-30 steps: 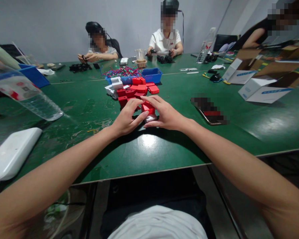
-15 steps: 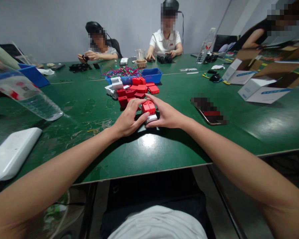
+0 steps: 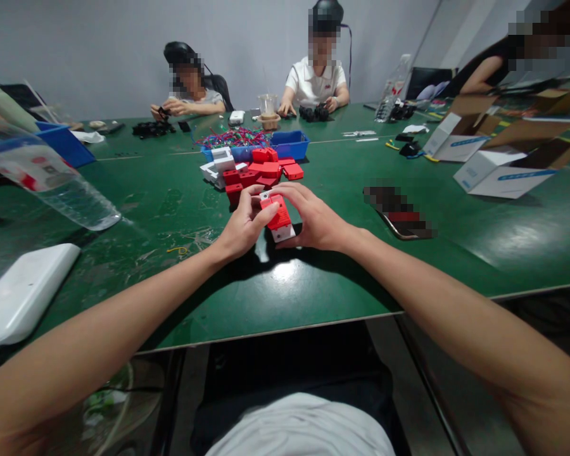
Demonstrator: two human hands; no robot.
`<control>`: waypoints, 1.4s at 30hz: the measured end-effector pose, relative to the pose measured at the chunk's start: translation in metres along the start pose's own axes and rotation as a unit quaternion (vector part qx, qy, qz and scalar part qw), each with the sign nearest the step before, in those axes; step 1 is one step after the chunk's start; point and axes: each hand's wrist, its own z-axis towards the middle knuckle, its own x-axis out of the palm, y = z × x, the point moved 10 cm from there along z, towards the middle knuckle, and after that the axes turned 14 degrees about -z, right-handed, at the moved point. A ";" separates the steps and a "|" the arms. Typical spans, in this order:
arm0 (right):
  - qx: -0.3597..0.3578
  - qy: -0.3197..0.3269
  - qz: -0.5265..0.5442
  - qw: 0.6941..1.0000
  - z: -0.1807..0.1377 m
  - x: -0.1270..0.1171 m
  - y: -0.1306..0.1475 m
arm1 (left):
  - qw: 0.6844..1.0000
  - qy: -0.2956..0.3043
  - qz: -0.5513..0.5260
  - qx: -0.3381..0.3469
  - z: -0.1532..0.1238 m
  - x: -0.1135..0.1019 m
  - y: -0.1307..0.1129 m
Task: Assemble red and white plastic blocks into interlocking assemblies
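My left hand [image 3: 240, 229] and my right hand [image 3: 313, 218] meet over the green table [image 3: 313, 278], both closed around a small red and white plastic part [image 3: 279, 218] held just above the surface. The part is tilted, red on top and white at its lower end. Just beyond my fingers lies a pile of red plastic parts [image 3: 261, 172] with a few white parts [image 3: 217, 166] at its left side. A blue tray [image 3: 285, 143] holding coloured wires stands behind the pile.
A phone [image 3: 399, 212] lies to the right, white cardboard boxes [image 3: 498, 171] further right. At left are a clear plastic bottle [image 3: 42, 177], a white device [image 3: 19, 291] and a blue bin [image 3: 64, 142]. Three other people work at the far side and right.
Both hands lifted the red and white part off the table and tilted it. My left thumb moved onto its red top.
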 end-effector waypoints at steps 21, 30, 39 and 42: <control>0.105 0.060 0.178 0.976 0.000 0.006 -0.011 | 0.998 0.047 -0.011 0.044 -0.003 0.010 -0.007; 0.145 0.067 0.176 0.971 -0.003 0.011 -0.025 | 0.992 0.097 0.079 0.023 -0.004 0.019 -0.002; 0.158 0.062 0.177 0.969 -0.003 0.006 -0.023 | 0.991 0.088 0.092 0.028 -0.005 0.017 -0.006; 0.150 0.064 0.165 0.973 -0.002 0.004 -0.021 | 0.991 0.086 0.092 0.033 -0.005 0.018 -0.006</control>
